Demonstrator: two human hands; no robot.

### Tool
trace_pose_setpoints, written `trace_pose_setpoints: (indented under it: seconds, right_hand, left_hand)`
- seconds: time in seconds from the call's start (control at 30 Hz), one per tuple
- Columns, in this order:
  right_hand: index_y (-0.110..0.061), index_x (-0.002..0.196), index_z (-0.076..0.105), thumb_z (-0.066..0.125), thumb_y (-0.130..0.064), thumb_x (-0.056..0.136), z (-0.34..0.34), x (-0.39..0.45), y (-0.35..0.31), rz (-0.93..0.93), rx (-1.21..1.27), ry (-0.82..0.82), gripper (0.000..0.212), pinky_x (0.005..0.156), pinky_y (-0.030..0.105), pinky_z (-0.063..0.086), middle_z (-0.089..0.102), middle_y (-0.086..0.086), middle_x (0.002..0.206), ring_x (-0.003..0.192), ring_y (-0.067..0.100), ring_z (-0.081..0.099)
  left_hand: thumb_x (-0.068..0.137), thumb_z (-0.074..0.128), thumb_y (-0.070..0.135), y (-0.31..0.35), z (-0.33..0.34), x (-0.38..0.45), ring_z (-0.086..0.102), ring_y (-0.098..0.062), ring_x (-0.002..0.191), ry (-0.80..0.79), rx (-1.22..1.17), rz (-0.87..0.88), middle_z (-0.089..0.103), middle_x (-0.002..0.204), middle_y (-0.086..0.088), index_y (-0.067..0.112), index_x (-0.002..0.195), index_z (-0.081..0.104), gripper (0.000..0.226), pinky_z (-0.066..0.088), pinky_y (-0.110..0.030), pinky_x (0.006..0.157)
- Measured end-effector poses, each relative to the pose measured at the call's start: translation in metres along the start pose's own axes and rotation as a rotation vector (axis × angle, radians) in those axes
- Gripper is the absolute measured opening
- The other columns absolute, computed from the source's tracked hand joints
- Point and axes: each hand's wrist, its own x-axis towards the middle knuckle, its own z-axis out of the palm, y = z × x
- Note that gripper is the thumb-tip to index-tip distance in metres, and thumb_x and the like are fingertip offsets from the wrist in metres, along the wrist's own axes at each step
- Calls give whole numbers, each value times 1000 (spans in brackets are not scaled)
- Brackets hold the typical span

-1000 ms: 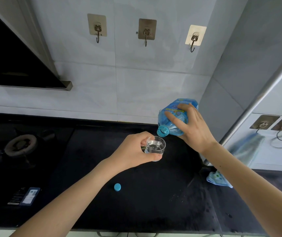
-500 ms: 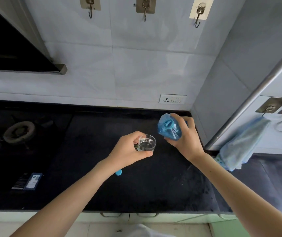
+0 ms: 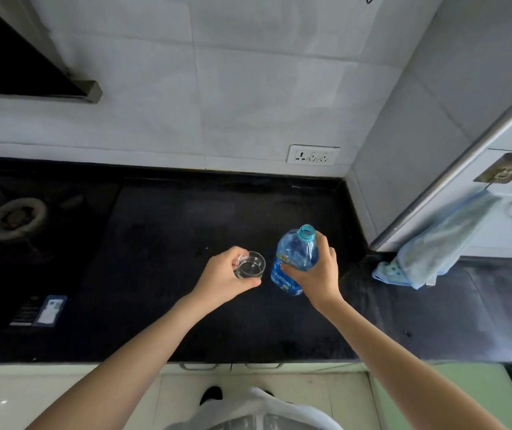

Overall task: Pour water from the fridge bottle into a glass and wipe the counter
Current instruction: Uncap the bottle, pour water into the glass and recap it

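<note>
holding the small clear glass tumbler [image 3: 250, 268] in my left hand [image 3: 222, 282], fingers wrapped round its side, i keep it level because water already sits in it. just right of the glass, my right hand [image 3: 313, 274] is clamped on the blue plastic water bottle [image 3: 292, 259], mouth up and uncapped so nothing spills. both hover over the black stone counter [image 3: 186, 305]; i judge pouring done and wiping not begun. further right of the glass, a pale blue cloth [image 3: 434, 252] hangs down to the counter. left of it sit a gas burner [image 3: 15, 217] and a small dark packet [image 3: 39, 310]. nothing blocks setting either down.
</note>
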Motion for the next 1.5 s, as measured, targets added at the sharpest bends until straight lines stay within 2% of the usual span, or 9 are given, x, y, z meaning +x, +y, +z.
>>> trace_pose_setpoints:
  seconds: [0.17, 0.3, 0.6, 0.7, 0.83, 0.97, 1.23, 1.37, 1.5]
  right_hand:
    - [-29, 135, 40, 85, -11, 71, 15, -5, 9, 111, 44, 71, 81, 73, 8, 38, 43, 3, 122, 91, 1, 46]
    - [-32, 135, 38, 87, -11, 69, 28, -11, 17, 150, 73, 140, 84, 81, 10, 40, 39, -1, 123, 95, 2, 47]
    - [-32, 137, 34, 87, -13, 69, 38, -9, 29, 152, 86, 160, 88, 87, 10, 39, 35, -5, 124, 109, 2, 43]
    - [-32, 137, 34, 87, -15, 69, 38, -9, 30, 155, 84, 160, 88, 88, 11, 39, 35, -7, 122, 106, 0, 46]
    - [-32, 137, 34, 87, -16, 69, 37, -10, 31, 156, 85, 161, 88, 83, 2, 37, 35, -7, 122, 105, -12, 44]
    - [-30, 137, 34, 88, -16, 69, 37, -9, 31, 158, 67, 160, 88, 76, -3, 38, 34, -8, 121, 105, -10, 45]
    - [-27, 138, 34, 87, -16, 70, 40, -8, 32, 160, 43, 168, 87, 75, -3, 39, 35, -8, 124, 106, -4, 45]
    - [-28, 138, 34, 87, -17, 70, 40, -8, 32, 159, 45, 171, 87, 73, -4, 38, 35, -9, 124, 106, -11, 43]
    - [-28, 138, 34, 87, -18, 70, 39, -9, 32, 158, 52, 165, 87, 71, -5, 38, 35, -8, 124, 106, -12, 43]
  left_hand:
    - [64, 85, 25, -16, 11, 5, 63, -3, 90, -18, 12, -38, 66, 97, 11, 22, 104, 60, 47, 53, -24, 80]
    - [65, 86, 23, -27, 17, 9, 61, -3, 89, -41, 43, -48, 64, 98, 11, 22, 104, 58, 48, 46, -13, 73]
    - [64, 87, 21, -53, 39, 17, 61, -7, 92, -61, 86, -51, 63, 99, 10, 21, 104, 57, 50, 51, -24, 78]
    - [66, 86, 19, -59, 46, 16, 60, -7, 91, -67, 95, -49, 61, 97, 11, 20, 102, 58, 47, 45, -16, 74]
    - [67, 85, 18, -66, 53, 16, 57, -4, 88, -79, 105, -29, 58, 95, 12, 20, 100, 57, 43, 38, -7, 66]
    - [67, 84, 16, -71, 57, 15, 56, -4, 84, -86, 100, -14, 58, 92, 11, 16, 98, 58, 41, 37, -5, 64]
    - [69, 84, 17, -77, 60, 15, 56, -4, 91, -76, 107, 15, 58, 99, 11, 16, 105, 58, 44, 37, -4, 68]
    - [69, 83, 15, -81, 62, 16, 59, -11, 99, -90, 94, -6, 57, 102, 9, 15, 108, 56, 47, 37, -3, 72]
    - [73, 82, 20, -81, 57, 17, 47, -17, 127, -148, 127, -50, 48, 137, -3, 13, 138, 42, 76, 37, -18, 96]
